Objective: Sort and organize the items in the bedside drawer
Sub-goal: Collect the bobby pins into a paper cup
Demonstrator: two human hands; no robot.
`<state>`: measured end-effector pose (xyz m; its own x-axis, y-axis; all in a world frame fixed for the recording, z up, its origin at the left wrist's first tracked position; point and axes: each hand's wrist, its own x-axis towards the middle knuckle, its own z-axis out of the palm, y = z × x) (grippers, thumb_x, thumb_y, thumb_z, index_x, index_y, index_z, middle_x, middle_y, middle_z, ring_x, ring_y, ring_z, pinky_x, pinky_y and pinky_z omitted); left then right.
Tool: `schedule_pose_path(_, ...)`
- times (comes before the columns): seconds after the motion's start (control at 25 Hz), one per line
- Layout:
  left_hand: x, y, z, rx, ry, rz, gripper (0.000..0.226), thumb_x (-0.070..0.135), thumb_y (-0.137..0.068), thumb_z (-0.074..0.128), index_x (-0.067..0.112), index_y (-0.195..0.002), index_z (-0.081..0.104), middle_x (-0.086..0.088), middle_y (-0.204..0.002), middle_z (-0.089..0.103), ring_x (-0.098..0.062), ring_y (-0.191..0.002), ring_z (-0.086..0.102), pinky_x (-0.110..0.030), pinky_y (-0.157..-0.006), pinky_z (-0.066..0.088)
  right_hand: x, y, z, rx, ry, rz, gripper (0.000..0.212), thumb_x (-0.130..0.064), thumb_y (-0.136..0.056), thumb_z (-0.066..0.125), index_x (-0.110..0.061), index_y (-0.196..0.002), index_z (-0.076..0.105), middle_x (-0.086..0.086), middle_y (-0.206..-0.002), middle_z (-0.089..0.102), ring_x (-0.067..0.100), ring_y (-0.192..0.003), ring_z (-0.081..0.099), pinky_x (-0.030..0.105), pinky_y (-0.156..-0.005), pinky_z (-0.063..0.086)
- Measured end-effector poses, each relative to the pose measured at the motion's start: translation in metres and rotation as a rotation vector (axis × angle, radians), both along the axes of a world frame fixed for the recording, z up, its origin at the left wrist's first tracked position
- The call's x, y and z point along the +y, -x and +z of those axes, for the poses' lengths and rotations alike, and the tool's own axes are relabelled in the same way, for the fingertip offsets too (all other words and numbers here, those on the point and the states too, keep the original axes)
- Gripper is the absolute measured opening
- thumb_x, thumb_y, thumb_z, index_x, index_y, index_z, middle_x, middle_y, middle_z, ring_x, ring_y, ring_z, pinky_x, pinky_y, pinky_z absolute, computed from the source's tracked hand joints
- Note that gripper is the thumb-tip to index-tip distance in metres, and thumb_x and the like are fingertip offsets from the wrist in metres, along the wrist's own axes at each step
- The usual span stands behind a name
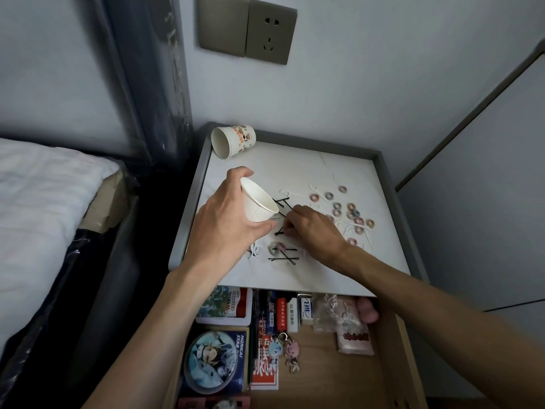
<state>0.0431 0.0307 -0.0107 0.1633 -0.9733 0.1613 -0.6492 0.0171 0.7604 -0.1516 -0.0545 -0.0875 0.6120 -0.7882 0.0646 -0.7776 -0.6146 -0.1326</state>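
My left hand grips a white paper cup, tilted with its mouth toward the right, above the nightstand top. My right hand pinches a black hairpin lying on the top, just right of the cup. More black hairpins lie in front of the hands. Several small pastel rings and white plastic hooks are scattered to the right. Below, the open drawer holds cards, boxes, keychains and packets.
A second paper cup with printed figures lies on its side at the back left corner. A round badge on a card sits at the drawer's left. A bed stands at left, and a wall socket is above.
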Motion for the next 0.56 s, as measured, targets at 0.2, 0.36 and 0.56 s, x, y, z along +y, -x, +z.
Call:
schedule_pose_path(0.2,0.002,-0.003,0.005,0.006,-0.014,0.011,0.082,0.039,-0.068,0.086,0.029,-0.134,0.038,0.012,-0.106,0.046,-0.016,-0.102,0.051,-0.033,-0.086,0.044,-0.012,-0.007,0.003,-0.059,-0.022,0.088,0.013,-0.011,-0.086,0.069,-0.009,-0.098,0.065,0.008,-0.098,0.062,0.028,-0.091,0.059,0.030,-0.062,0.038)
schedule_pose_path(0.36,0.002,-0.006,0.004,0.006,-0.021,0.021,0.081,0.038,-0.069,0.086,0.028,-0.133,0.038,0.012,-0.106,0.045,-0.018,-0.105,0.053,-0.034,-0.085,0.045,-0.018,-0.006,0.000,-0.155,-0.124,0.053,0.011,-0.009,-0.084,0.072,-0.011,-0.094,0.070,0.005,-0.098,0.064,0.025,-0.088,0.061,0.039,-0.070,0.052)
schedule_pose_path(0.56,0.003,-0.004,0.004,-0.003,-0.026,0.018,0.081,0.039,-0.069,0.086,0.028,-0.134,0.037,0.012,-0.106,0.045,-0.018,-0.106,0.053,-0.032,-0.084,0.044,-0.018,-0.008,-0.012,-0.091,-0.095,0.027,0.005,-0.011,-0.085,0.068,-0.006,-0.086,0.068,0.010,-0.094,0.062,0.027,-0.090,0.057,0.030,-0.067,0.039)
